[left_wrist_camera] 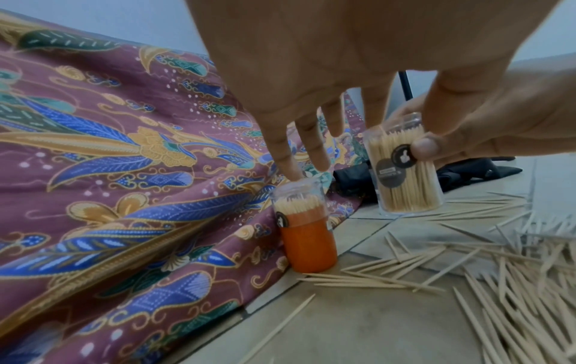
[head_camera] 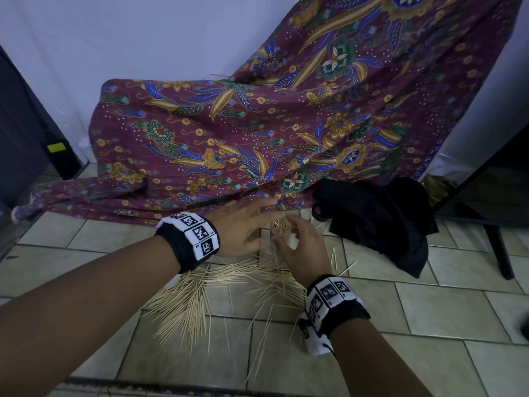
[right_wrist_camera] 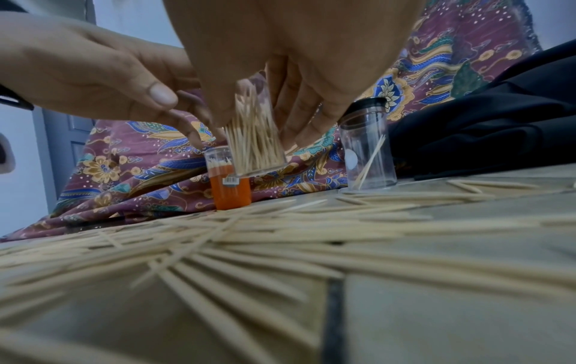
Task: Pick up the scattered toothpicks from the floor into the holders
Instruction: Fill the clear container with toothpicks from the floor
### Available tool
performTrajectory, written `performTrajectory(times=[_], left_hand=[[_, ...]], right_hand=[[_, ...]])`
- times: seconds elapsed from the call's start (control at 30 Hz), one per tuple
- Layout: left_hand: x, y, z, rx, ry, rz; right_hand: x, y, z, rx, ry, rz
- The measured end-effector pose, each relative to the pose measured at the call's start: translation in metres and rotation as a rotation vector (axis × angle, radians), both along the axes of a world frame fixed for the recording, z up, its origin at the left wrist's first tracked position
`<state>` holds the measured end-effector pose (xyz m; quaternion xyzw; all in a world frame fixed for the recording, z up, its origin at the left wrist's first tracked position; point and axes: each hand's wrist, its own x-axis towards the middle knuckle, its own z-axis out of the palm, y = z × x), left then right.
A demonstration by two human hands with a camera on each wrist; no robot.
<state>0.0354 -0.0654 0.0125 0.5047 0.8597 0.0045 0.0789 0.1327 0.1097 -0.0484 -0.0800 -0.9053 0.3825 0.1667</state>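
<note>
Left wrist view: toothpick pickup on floor tiles.
Right hand (left_wrist_camera: 486,118) grasps full clear holder (left_wrist_camera: 405,170); left hand (left_wrist_camera: 311,74) released, fingers straight above orange holder (left_wrist_camera: 307,236).

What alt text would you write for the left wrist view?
The right hand grips a clear toothpick-filled holder above the tiled floor, while the open left hand reaches toward an orange holder beside patterned cloth. Loose toothpicks litter the tiles.

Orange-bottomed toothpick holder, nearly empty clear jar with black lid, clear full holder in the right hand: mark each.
Orange-bottomed toothpick holder (left_wrist_camera: 308,243): left wrist view, on its orange lower body.
Nearly empty clear jar with black lid (right_wrist_camera: 371,157): right wrist view, on its clear wall.
Clear full holder (left_wrist_camera: 405,182): left wrist view, on its toothpick-packed side.
</note>
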Motion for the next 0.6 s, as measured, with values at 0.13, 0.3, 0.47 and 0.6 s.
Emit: performTrajectory(times=[0.13, 0.3, 0.47, 0.6], left_hand=[[-0.0002, -0.0051, -0.0036, -0.03, 0.018, 0.028], [0.0017, -0.0086, -0.0078, -0.037, 0.037, 0.012], [0.0062, -0.003, -0.0076, -0.031, 0.034, 0.021], [0.0061, -0.0045, -0.0024, -0.042, 0.01, 0.027]], right_hand=[[0.0, 0.0015, -0.0003, 0.018, -0.001, 0.003], [-0.0005, 0.0014, -0.0014, 0.018, -0.015, 0.005], [-0.0004, -0.0008, 0.0003, 0.021, -0.011, 0.012], [0.0006, -0.001, 0.0002, 0.018, -0.019, 0.012]])
